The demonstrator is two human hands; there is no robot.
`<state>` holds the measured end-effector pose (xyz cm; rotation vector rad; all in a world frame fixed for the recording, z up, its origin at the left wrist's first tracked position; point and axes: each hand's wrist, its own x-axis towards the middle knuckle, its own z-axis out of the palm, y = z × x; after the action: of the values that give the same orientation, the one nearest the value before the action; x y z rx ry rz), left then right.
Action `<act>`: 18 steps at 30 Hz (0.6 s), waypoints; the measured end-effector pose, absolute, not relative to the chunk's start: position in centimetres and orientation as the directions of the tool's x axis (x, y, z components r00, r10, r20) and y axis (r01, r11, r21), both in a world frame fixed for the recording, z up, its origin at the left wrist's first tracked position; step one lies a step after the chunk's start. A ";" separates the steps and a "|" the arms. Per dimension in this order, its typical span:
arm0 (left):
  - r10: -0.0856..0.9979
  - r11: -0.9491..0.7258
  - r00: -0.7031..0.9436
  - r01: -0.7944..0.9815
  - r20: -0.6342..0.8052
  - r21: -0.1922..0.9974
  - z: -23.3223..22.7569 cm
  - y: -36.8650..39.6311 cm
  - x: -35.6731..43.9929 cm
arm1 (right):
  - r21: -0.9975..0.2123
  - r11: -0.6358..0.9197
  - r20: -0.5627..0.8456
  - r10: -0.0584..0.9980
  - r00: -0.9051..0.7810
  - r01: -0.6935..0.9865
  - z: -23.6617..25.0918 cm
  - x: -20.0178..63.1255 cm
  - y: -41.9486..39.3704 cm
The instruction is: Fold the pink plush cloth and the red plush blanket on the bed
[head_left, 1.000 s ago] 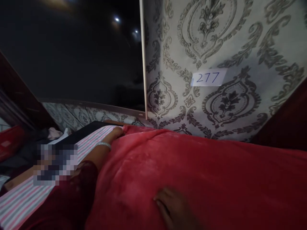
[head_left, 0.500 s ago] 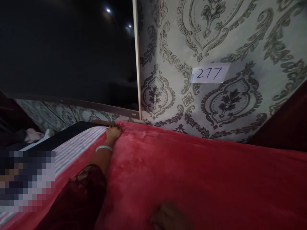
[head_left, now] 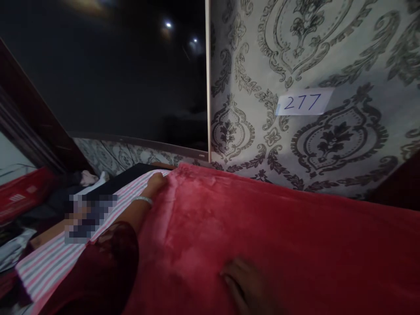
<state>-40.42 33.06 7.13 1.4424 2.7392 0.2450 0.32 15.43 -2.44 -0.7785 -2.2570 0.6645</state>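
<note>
A plush red blanket (head_left: 203, 218) spreads across the middle and right of the view. Along its left side lies a white cloth with pink and grey stripes (head_left: 54, 260). My left hand (head_left: 156, 180), with a pale bangle at the wrist, is closed like a fist at the far end of the striped cloth, where it meets the blanket. The fingertips are hidden under the hand. Low in the view, my right hand (head_left: 246, 280) is over the red blanket, blurred and dim, thumb and fingers apart, with nothing seen in it.
A large dark screen (head_left: 131, 78) hangs on the patterned wall (head_left: 256, 48). A paper reading 277 (head_left: 303, 101) is stuck there. A black flat surface (head_left: 114, 181) lies beyond the striped cloth. At left are a pixelated patch, what looks like another person's arm (head_left: 49, 232), and a red package (head_left: 22, 194).
The view has swung left. My left hand has shifted left from the blanket's far corner onto the striped cloth and curled closed. More of my right hand shows.
</note>
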 end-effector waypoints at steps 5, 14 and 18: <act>0.813 0.558 -0.572 0.819 0.110 0.134 5.9 31.8 -40.1 | -0.647 0.676 0.369 0.682 -0.632 0.352 -1.6 0.6 15.3; 0.804 0.558 -0.574 0.818 0.156 0.136 4.3 32.4 -39.9 | -0.633 0.695 0.388 0.666 -0.637 0.341 -1.5 0.7 15.4; 0.816 0.551 -0.571 0.816 0.089 0.177 5.7 31.6 -41.2 | -0.667 0.667 0.373 0.684 -0.627 0.331 -1.5 0.8 15.3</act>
<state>-41.21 31.63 5.72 1.4538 2.7630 0.3124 0.79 15.29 -1.48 -0.7801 -2.2599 0.7393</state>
